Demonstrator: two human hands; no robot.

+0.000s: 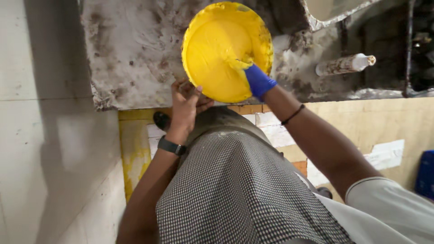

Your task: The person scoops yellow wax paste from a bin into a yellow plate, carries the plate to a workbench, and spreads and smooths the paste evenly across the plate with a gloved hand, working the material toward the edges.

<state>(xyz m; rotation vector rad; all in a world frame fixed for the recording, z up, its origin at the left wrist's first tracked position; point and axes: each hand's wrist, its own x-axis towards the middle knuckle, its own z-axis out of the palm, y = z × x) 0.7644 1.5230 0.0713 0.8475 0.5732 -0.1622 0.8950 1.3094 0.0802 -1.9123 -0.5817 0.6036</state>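
Note:
A round yellow bucket full of thick yellow paste stands near the front edge of a stained grey worktop. My right hand wears a blue glove and is plunged into the paste at the bucket's right side, fingers coated yellow and partly hidden. My left hand, bare with a dark watch on the wrist, grips the bucket's lower left rim from outside.
A dirty white tube lies on the worktop to the right. A metal basin edge shows at top right. A pale tiled wall runs along the left. Cardboard sheets cover the floor, with a blue crate at far right.

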